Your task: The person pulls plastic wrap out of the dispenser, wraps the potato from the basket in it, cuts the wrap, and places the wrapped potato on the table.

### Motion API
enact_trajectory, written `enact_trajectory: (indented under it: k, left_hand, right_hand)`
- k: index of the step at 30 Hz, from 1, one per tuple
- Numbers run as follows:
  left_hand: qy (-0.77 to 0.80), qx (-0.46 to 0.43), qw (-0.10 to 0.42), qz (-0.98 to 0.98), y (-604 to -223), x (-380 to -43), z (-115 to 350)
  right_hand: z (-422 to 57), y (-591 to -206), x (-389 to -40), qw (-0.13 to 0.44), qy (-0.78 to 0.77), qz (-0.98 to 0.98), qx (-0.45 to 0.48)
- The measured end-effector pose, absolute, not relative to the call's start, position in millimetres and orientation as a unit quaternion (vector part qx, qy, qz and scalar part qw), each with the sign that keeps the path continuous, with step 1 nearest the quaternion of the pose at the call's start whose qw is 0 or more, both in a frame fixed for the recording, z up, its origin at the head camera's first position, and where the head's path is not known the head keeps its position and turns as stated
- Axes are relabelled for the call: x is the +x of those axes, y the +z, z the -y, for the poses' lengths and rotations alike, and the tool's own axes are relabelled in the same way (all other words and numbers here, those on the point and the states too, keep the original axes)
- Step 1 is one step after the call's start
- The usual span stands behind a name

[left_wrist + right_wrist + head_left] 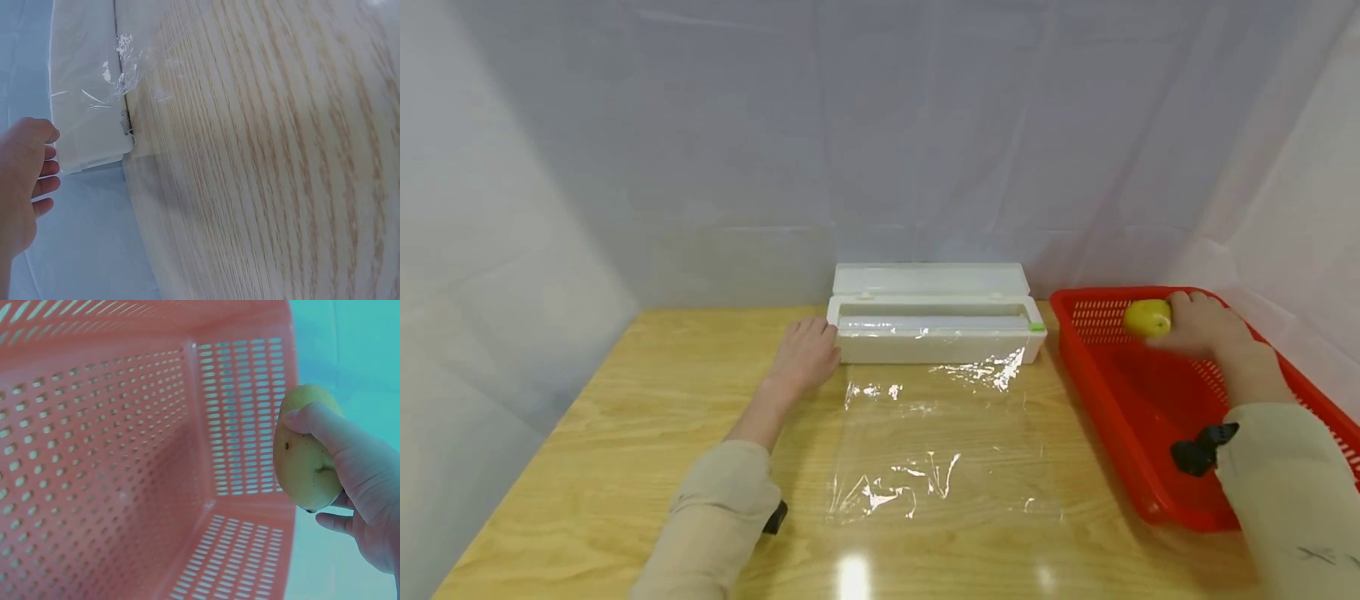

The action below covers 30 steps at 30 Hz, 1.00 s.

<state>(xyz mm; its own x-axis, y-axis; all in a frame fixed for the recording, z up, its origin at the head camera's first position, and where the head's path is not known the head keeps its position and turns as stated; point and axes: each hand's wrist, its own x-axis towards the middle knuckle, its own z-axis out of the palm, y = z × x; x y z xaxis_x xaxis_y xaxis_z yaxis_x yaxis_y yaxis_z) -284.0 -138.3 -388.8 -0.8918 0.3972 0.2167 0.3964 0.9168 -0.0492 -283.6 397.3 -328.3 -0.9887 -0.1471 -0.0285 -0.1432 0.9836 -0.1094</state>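
Note:
My right hand [1202,325] grips a yellow oval fruit [1147,318] above the far end of a red perforated basket [1116,417]. In the right wrist view the thumb lies over the fruit [307,450], whose skin has small dark spots and a scar. My left hand [807,354] is at the left end of a white cling film box [936,348], its fingers loosely bent with the thumb at the box corner. From the box, whose lid [931,279] stands raised, a clear sheet of cling film [925,433] stretches toward me over the table.
A light wood table [625,433] carries the box and the basket, which stands along its right side. A small green piece [1037,327] sits on the box's right end. Pale cloth hangs [737,150] behind and at both sides.

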Motion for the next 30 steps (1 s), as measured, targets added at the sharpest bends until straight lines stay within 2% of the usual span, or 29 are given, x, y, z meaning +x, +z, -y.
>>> enact_trajectory:
  k: [15, 30]
  left_hand:
    - [0.006, -0.197, 0.084, 0.977, -390, -287, 137]
    - [-0.004, -0.194, 0.076, 0.978, -389, -290, 140]
  right_hand:
    - [-379, -298, -279, -0.044, -0.057, -0.992, -0.107]
    - [-324, -273, -274, -0.099, -0.039, -0.979, -0.173]
